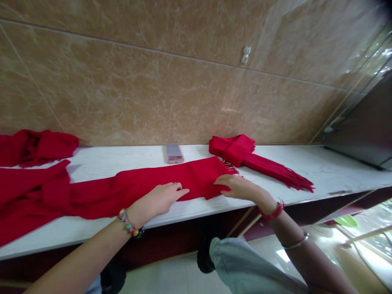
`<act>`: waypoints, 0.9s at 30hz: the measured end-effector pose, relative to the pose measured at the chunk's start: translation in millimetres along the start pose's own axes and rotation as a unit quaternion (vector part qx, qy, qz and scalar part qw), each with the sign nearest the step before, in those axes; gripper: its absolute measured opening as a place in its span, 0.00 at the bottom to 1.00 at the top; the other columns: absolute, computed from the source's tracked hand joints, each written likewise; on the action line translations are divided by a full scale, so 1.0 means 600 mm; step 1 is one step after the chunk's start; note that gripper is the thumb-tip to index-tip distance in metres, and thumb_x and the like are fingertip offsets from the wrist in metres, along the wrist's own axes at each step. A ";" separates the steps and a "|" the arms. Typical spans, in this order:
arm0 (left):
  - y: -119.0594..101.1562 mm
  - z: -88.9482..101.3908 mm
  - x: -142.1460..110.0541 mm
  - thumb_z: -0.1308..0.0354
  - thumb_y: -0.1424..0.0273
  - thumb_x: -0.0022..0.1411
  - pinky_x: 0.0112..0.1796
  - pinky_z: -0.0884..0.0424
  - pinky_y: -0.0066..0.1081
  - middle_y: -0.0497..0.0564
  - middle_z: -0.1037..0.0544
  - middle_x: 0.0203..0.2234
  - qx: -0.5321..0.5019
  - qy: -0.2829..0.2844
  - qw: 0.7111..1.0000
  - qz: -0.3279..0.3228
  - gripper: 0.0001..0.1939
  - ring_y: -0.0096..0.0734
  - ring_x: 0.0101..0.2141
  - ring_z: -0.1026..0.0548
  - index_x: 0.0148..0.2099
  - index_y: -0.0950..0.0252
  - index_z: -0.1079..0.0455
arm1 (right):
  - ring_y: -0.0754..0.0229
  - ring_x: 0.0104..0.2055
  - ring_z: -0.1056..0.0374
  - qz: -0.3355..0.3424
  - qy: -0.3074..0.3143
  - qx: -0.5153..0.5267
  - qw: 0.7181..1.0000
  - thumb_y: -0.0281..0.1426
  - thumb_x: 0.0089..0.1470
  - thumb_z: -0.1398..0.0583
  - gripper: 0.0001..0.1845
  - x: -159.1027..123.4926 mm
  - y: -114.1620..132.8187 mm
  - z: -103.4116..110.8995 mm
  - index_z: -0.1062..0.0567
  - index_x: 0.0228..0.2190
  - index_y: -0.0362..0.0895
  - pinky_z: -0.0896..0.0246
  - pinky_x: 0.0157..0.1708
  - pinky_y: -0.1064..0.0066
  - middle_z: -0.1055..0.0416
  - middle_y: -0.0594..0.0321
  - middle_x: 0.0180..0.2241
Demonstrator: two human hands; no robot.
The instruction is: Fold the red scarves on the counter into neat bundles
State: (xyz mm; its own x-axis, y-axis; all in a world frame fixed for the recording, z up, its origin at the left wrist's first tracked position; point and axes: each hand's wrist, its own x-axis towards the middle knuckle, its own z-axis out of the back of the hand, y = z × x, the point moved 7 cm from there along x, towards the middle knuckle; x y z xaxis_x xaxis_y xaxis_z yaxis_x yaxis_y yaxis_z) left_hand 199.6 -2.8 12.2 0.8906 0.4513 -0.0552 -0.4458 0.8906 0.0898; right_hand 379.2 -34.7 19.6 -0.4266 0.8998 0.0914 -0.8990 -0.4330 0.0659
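A long red scarf (128, 188) lies stretched along the white counter (306, 163), its fringed end near the middle. My left hand (159, 198) rests flat on the scarf's near edge with the fingers stretched out and a ring showing. My right hand (235, 185) lies flat on the scarf's right end, fingers pointing left. Both wrists wear bracelets. Neither hand grips the cloth.
A folded red scarf (245, 153) with a fringed tail lies at the back right. More red scarves (33, 147) are heaped at the far left. A small blurred box (174, 153) stands by the marble wall. A dark appliance (364, 130) sits at the right.
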 end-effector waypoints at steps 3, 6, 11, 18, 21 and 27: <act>0.002 -0.004 0.008 0.59 0.86 0.58 0.44 0.36 0.31 0.55 0.34 0.51 0.018 -0.015 1.000 -0.002 0.30 0.34 0.49 0.34 0.59 0.58 0.44 | 0.55 0.44 0.33 0.002 -0.021 -0.048 0.999 0.19 0.46 0.48 0.21 -0.003 0.009 -0.007 0.28 0.43 0.38 0.38 0.44 0.65 0.29 0.52 0.43; 0.014 -0.006 0.020 0.59 0.85 0.58 0.43 0.35 0.31 0.55 0.33 0.50 0.034 -0.037 0.999 0.017 0.29 0.35 0.47 0.32 0.59 0.59 0.45 | 0.56 0.43 0.32 0.007 -0.042 -0.082 0.996 0.17 0.48 0.52 0.22 -0.006 0.010 -0.010 0.28 0.43 0.38 0.37 0.42 0.66 0.28 0.52 0.41; 0.037 0.015 0.024 0.56 0.83 0.59 0.37 0.32 0.30 0.57 0.28 0.41 0.059 -0.071 0.994 0.056 0.20 0.35 0.39 0.28 0.51 0.65 0.35 | 0.57 0.40 0.30 0.004 -0.100 -0.080 0.992 0.20 0.53 0.51 0.18 -0.021 -0.010 0.008 0.28 0.42 0.41 0.35 0.41 0.68 0.27 0.54 0.40; -0.007 0.026 0.001 0.55 0.82 0.60 0.36 0.31 0.31 0.54 0.28 0.41 0.077 -0.066 0.995 -0.014 0.18 0.35 0.39 0.27 0.48 0.61 0.33 | 0.58 0.41 0.30 0.022 -0.095 -0.036 0.995 0.22 0.54 0.49 0.15 -0.046 -0.024 0.028 0.26 0.40 0.43 0.36 0.43 0.69 0.26 0.58 0.40; -0.022 0.011 -0.002 0.56 0.84 0.59 0.39 0.32 0.33 0.56 0.28 0.44 0.090 -0.058 0.994 -0.033 0.19 0.37 0.44 0.29 0.47 0.63 0.33 | 0.57 0.43 0.31 0.033 -0.035 -0.045 0.998 0.22 0.52 0.48 0.14 -0.044 -0.018 0.012 0.25 0.37 0.43 0.36 0.43 0.68 0.26 0.57 0.40; -0.014 0.011 -0.006 0.54 0.83 0.59 0.40 0.32 0.33 0.56 0.27 0.42 0.092 -0.010 0.996 -0.010 0.18 0.37 0.43 0.28 0.47 0.63 0.33 | 0.55 0.46 0.33 0.001 -0.017 -0.026 1.000 0.25 0.52 0.47 0.15 -0.046 -0.027 0.011 0.27 0.42 0.42 0.39 0.47 0.64 0.29 0.54 0.44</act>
State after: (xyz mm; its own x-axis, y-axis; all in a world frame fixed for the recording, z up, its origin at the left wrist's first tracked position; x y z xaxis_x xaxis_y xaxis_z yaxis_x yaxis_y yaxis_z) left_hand 200.7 -12.0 18.4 0.9015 0.4311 -0.0385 -0.4061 0.8734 0.2689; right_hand 406.2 -52.8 22.5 -0.4251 0.8963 0.1261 -0.9026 -0.4301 0.0148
